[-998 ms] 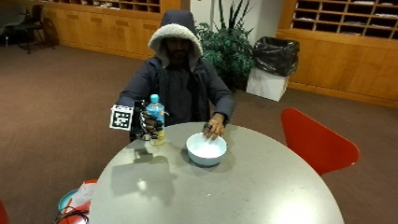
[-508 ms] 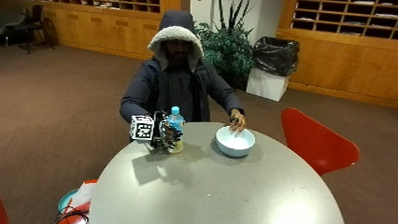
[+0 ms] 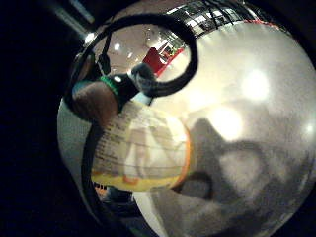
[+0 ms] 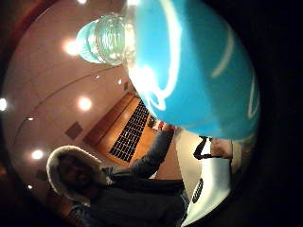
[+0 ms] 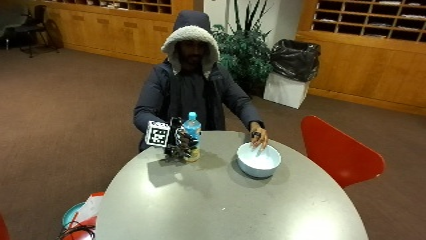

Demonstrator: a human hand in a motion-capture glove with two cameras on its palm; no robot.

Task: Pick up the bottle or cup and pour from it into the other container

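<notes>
I've got my gloved right hand [image 5: 178,145] wrapped round the bottle [image 5: 192,137], fingers [image 3: 96,101] curled about its lower body on the label, base on or just above the table [image 5: 219,210]; from here I can't tell which. It looks like light, thin plastic that would flex under a squeeze, so I'd judge the labelled midsection the right place to hold, below the blue upper part. The cap [image 4: 105,40] seems to be on, though the palm view is too warped to be sure. The bowl [image 5: 258,160] sits well apart from my fingers, the bare hand [image 5: 258,137] resting on its far rim. Count: one bottle, one bowl.
</notes>
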